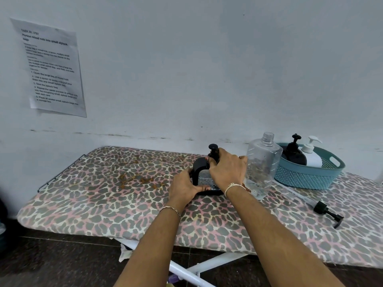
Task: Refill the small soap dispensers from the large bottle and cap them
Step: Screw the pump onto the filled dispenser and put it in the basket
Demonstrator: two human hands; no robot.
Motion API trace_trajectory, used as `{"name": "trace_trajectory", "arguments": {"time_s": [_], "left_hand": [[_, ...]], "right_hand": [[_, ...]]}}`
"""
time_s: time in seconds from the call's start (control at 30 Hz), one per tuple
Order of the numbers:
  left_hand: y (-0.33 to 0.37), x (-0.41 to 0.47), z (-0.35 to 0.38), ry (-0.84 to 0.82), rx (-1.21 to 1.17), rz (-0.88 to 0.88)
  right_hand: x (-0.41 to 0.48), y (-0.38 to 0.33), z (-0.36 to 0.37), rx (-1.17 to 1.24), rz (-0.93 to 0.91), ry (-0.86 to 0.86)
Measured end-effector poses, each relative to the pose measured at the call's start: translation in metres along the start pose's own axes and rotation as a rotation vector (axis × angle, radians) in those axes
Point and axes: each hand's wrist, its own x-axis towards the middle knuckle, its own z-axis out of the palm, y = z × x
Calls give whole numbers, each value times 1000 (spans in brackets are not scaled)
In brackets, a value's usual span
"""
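Nearest the camera, two bare forearms are extended over the leopard-print fabric tabletop [103, 204], each wrist ringed by a thin bracelet. The left hand [184, 188] is wrapped around the lower left side of a small clear dispenser with black trim [204, 176], its fingers [204, 187] curled along the base and closed on it. The right hand [226, 168] is laid over the top of the same dispenser, and its fingers are closed around the black pump head [213, 151] that stands on the neck. The dispenser is stood upright on the tabletop, near the middle of it.

Well to the right of the dispenser and closer to the camera, a loose black pump with a clear dip tube [328, 213] is lain flat on the tabletop. Just to the right of the dispenser, touching or almost touching the right hand, a large clear plastic bottle [262, 166] is stood upright with its threaded neck uncapped. Beyond and to the right of that bottle, a teal woven plastic basket [306, 177] is set on the tabletop, and in it a black pump dispenser [294, 153] and a white pump dispenser [310, 155] are leaned side by side. Far to the left of the dispenser, a printed paper sheet [51, 67] is fixed to the pale wall.
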Motion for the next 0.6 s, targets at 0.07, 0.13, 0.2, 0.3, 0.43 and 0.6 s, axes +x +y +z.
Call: {"name": "trace_trajectory", "arguments": {"time_s": [0.07,0.13,0.2,0.3,0.43,0.6], "left_hand": [[0,0,1,-4,-3,-2],[1,0,2,-9,-4,-8],[2,0,2,-12,-6,-14],[3,0,2,-29,-28,-18],[5,3,1,-60,-53,-32],[4,-2,0,-39,-109,-31]], "right_hand": [[1,1,-1,-31,-3,-8],[1,1,-1,-42,-5,-9],[0,3,1,-40,-1,-12],[-1,7,2,-15,7,-14],[-4,13,2,74,17,-78],[-8,29,-1,330,-28,-205]]}}
